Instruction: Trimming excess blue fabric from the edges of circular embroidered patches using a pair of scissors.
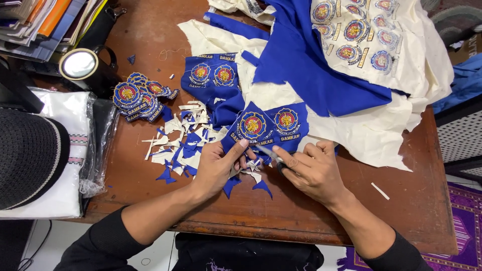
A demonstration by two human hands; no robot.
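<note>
A: Patch (252, 125) sits at the table's (281, 211) middle, round, on a strip of blue cloth (271, 128) with a second patch beside it. The left hand (218, 165) pinches the strip's lower edge between thumb and fingers, closed on the cloth.

B: And the right hand (311, 168)?

A: It is closed around scissors (268, 150), whose blades reach toward the strip just under the patch. Both hands are close together, nearly touching.

B: How would that cut go well?

A: Judging from this, it helps to keep the cloth taut with the left hand, turn the strip rather than the scissors, and keep the blades just outside the stitched border.

B: Any containers?

A: No box or tray holds the work. Finished patches lie in a loose pile (140, 98) to the left, on the bare wood. Scraps (183, 143) of blue and cream cloth are strewn between that pile and the hands. A dark mug (83, 68) stands farther left; its contents cannot be told. A clear plastic bag (75, 150) at the left edge holds folded white cloth, with a black cap (27, 158) resting on it.
</note>
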